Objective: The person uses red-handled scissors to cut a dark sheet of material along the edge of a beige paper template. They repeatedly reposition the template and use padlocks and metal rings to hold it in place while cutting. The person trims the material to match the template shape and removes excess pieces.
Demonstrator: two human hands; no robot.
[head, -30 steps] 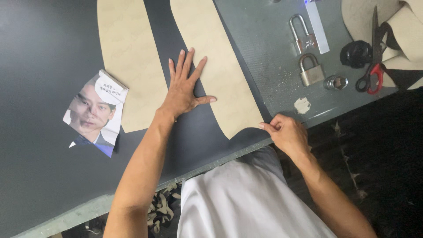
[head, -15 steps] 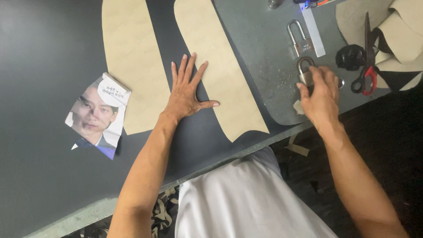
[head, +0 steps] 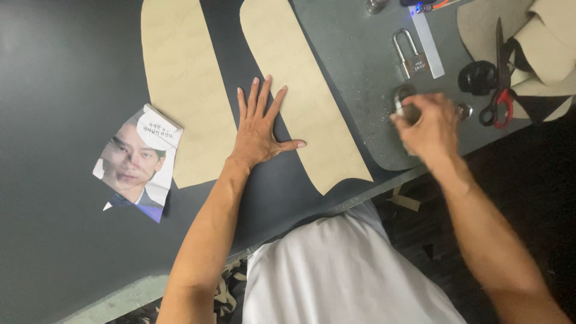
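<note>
A dark sheet (head: pixel 66 72) covers most of the desk (head: pixel 354 66), reaching its near edge. Two long tan pattern pieces (head: pixel 180 90) lie on the sheet, running from the far edge toward the near one. The left hand (head: pixel 259 129) presses flat, fingers spread, across the gap between them. A torn printed clipping (head: pixel 139 162), white and blue with a portrait, lies toward the left. Near the desk's right edge, the right hand (head: pixel 426 123) closes around a padlock (head: pixel 407 103); a second padlock (head: pixel 409 55) and red-handled scissors (head: pixel 499 96) lie nearby.
</note>
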